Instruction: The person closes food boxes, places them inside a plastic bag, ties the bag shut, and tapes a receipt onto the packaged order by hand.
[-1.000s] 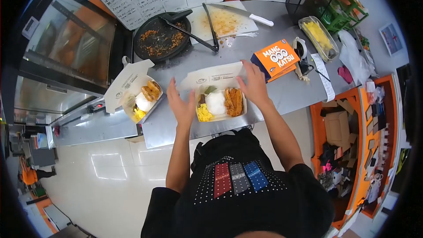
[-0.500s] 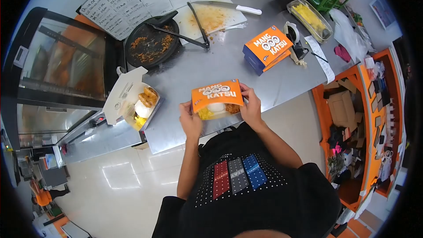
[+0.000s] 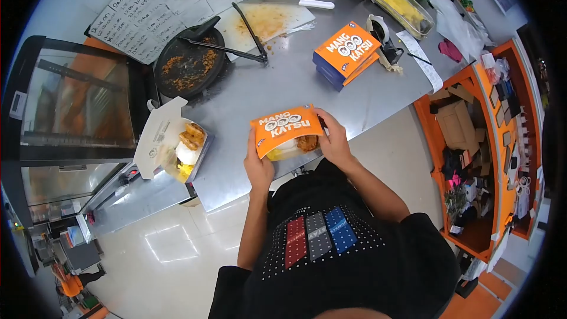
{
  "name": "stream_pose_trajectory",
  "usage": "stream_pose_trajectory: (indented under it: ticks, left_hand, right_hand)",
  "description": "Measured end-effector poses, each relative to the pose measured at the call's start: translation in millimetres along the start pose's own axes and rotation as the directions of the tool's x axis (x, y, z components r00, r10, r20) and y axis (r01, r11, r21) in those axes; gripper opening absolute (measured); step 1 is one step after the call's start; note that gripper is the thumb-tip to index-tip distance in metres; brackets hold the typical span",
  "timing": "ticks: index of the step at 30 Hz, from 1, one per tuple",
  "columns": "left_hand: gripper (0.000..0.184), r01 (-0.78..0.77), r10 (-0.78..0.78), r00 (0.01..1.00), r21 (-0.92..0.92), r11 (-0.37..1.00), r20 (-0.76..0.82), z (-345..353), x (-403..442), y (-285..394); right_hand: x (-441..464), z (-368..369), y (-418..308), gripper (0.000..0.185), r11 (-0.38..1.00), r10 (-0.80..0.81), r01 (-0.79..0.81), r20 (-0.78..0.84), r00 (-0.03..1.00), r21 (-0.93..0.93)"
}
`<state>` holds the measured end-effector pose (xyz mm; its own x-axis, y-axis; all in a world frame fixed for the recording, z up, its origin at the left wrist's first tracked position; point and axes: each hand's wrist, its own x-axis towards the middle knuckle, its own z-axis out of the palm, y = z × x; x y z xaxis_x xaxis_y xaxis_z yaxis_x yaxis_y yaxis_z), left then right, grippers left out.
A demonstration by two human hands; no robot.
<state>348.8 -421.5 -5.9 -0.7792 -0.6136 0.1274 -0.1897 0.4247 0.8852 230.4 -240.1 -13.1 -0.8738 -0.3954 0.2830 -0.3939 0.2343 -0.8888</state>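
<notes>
Both my hands grip a takeaway food box with an orange lid printed in white, at the front edge of the steel counter. My left hand wraps its left side, and my right hand holds the right end, fingers at the lid's corner. The lid is tilted partly down over the front. Under it, rice, something yellow and browned fried pieces still show. To the left stands a second food box, its lid up, holding white rice, fried pieces and yellow food.
Closed orange boxes are stacked on the counter. Behind lie a black stone mortar with tongs across it, a stained cutting board, a knife and a tray of yellow food. A glass-fronted cabinet stands left.
My hands have brought the box lid further down, so less rice and yellow food shows. My left fingers have moved up along the lid's side. The whole view has shifted slightly.
</notes>
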Motion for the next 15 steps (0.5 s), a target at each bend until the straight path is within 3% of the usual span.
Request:
stream_pose_trajectory:
  ticks: [4,7,10,13,15]
  left_hand:
    - [0.056,0.0,0.002,0.998,-0.028,1.0,0.065,-9,7,-3]
    - [0.053,-0.022,0.028,0.995,-0.063,0.998,0.094,-13,13,-1]
    - [0.049,0.033,-0.015,0.987,-0.11,0.993,0.159,-16,11,-3]
    - [0.049,0.027,-0.005,0.984,-0.122,0.992,0.177,-15,12,-11]
    - [0.05,0.037,-0.013,0.984,-0.131,0.991,0.179,-15,10,-13]
  right_hand:
    - [16,-15,-35,0.035,0.979,0.168,-0.177,0.101,0.981,0.098]
    - [18,-12,-35,0.036,0.968,0.237,-0.245,0.107,0.966,0.06]
    - [7,-8,-7,0.043,0.997,-0.004,0.007,0.035,0.999,-0.075]
    - [-3,-2,10,0.042,0.981,-0.089,0.09,0.016,0.996,-0.174]
    - [-3,-5,6,0.039,1.0,0.006,-0.006,0.033,0.999,0.01]
